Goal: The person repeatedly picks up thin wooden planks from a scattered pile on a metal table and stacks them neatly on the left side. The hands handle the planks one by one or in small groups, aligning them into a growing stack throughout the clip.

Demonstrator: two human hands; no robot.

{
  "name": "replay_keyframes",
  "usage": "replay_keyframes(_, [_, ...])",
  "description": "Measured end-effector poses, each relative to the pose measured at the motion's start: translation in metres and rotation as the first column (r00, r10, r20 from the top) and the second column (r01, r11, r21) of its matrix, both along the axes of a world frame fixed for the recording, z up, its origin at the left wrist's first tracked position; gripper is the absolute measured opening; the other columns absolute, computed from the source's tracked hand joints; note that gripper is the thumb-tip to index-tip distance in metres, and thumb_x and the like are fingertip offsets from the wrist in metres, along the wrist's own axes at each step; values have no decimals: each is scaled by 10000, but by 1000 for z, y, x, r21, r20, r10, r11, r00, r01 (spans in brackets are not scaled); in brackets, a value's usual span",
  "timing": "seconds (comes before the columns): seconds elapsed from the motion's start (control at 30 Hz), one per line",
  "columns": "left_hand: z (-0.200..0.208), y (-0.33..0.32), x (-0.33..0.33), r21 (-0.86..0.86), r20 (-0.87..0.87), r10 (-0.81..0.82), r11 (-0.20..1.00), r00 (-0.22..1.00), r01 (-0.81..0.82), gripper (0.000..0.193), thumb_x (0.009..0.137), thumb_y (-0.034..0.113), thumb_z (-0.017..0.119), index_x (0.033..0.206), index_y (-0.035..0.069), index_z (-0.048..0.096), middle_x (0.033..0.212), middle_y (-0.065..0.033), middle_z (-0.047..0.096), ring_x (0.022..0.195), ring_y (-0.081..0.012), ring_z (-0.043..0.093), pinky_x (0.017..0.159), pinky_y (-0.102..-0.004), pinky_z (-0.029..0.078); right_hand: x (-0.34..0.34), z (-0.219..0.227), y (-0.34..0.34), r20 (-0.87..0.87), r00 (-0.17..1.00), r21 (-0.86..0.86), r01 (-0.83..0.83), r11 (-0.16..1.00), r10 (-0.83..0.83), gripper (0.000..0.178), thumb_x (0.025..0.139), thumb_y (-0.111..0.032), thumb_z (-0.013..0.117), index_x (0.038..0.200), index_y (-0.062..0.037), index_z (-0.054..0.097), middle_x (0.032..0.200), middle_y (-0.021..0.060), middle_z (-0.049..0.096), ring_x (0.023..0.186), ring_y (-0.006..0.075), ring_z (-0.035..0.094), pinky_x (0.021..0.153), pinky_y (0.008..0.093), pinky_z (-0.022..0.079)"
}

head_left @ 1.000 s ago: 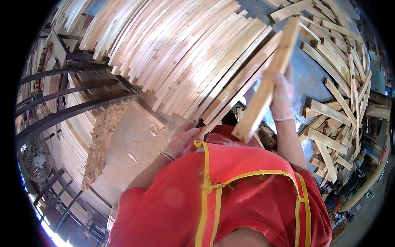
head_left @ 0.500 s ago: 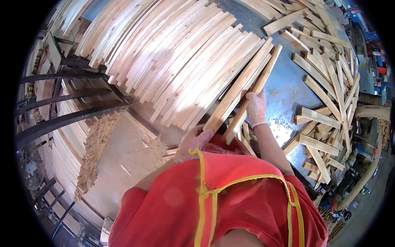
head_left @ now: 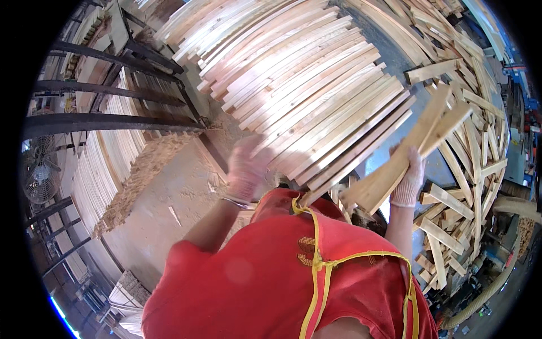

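Observation:
My right hand (head_left: 412, 179), in a pale knitted glove, is closed round two wooden boards (head_left: 387, 175), which lie crossed and tilted at the right of the row. My left hand (head_left: 247, 168), gloved too and blurred by motion, is off those boards, its fingers stretched toward the near ends of the row of wooden strips (head_left: 307, 101). Nothing shows in its grasp. The strips lie side by side, slanting up to the right, their near ends uneven.
A loose heap of wood pieces (head_left: 474, 152) covers the right side of the blue-grey table. At left stand dark metal bars (head_left: 113, 123), a stack of strips (head_left: 121, 164) and a fan (head_left: 42, 169). Sawdust and chips lie on the surface (head_left: 169, 198) beside me.
My left hand has let go of a board and moved left to the row's near ends. My right hand, now with two boards, has moved right and away from the row. The view has shifted.

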State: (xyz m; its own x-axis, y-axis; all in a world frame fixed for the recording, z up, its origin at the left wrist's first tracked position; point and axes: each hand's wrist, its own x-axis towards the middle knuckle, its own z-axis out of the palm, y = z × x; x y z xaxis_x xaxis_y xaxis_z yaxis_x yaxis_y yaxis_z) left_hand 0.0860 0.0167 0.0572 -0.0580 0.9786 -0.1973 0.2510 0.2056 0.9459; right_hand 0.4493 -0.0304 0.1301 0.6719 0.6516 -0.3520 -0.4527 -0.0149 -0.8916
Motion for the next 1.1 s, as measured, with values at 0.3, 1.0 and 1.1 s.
replay_keyframes(0.3, [-80,67,-72,-573,387,-67,764,920,297,350,1010,330,765,1265,91,742,1094,0,725,990,-126,647,885,-352,547,-34,-119,-9,-36,999,-148,-21,989,16,843,799,68,746,1558,-74,407,1146,95,643,948,245,639,866,374,573])
replay_keyframes(1.0, [112,144,53,-411,-306,-736,674,604,613,834,918,301,749,1620,32,389,1379,-224,665,1210,-359,680,1125,-453,516,-42,-146,10,49,998,-388,47,920,-30,1152,788,7,797,1723,-155,144,1077,136,683,826,229,656,683,380,557])
replay_keyframes(1.1, [58,122,55,-148,-573,-693,612,437,777,735,931,338,750,1542,36,473,1411,-178,605,1306,-333,607,1114,-484,496,-47,-135,7,36,997,-326,-52,944,67,1138,800,-31,789,1717,-166,129,920,96,664,648,197,616,529,371,498])
